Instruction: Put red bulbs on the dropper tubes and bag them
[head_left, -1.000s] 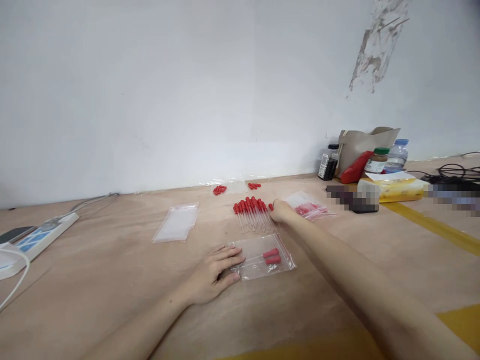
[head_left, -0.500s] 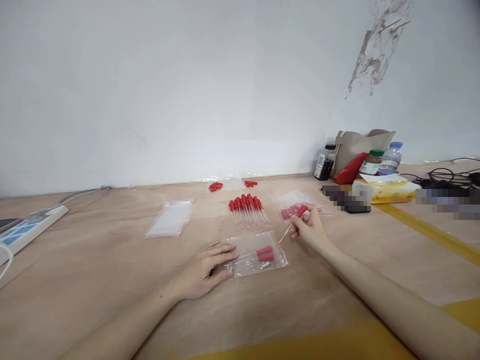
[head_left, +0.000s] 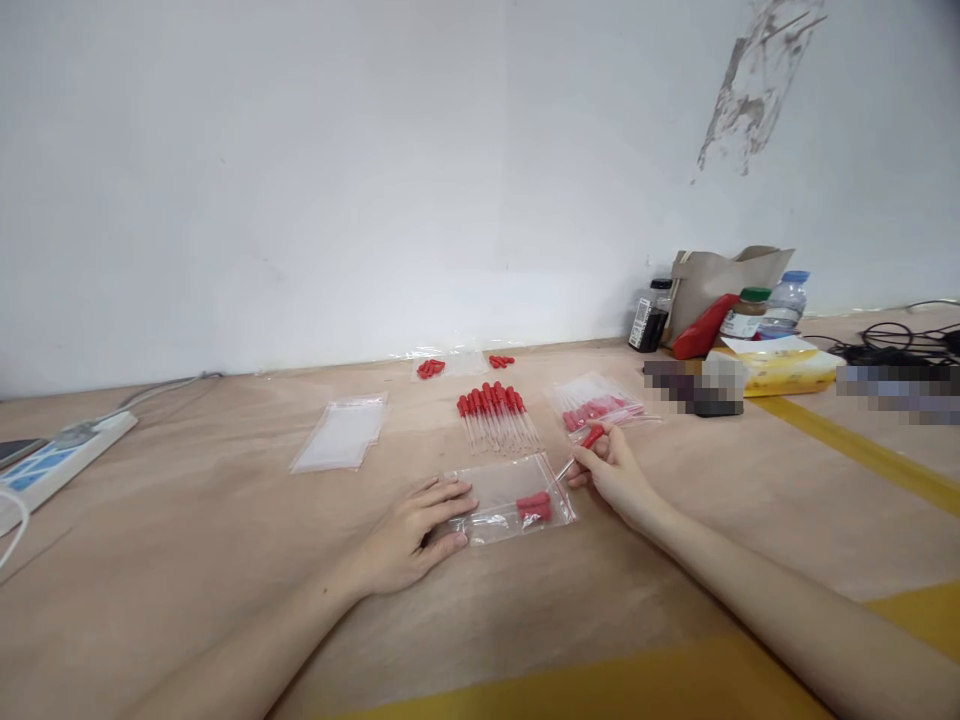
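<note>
A clear zip bag (head_left: 504,482) lies on the table in front of me with two red-capped glass droppers (head_left: 534,507) inside. My left hand (head_left: 412,535) lies flat on the bag's left end, fingers spread. My right hand (head_left: 611,470) pinches one more red-capped dropper (head_left: 585,445) just right of the bag's mouth, its glass tip pointing at the opening. Behind the bag lies a row of several loose droppers (head_left: 495,412).
A stack of empty zip bags (head_left: 343,440) lies to the left and a filled bag of droppers (head_left: 596,405) to the right. Loose red caps (head_left: 430,368) lie near the wall. A power strip (head_left: 52,462) sits far left; bottles, a pouch (head_left: 720,290) and tissues stand at right.
My right hand has picked a dropper from the loose row, drawn back towards me and brought it down to the bag's mouth. My left hand has stayed on the bag.
</note>
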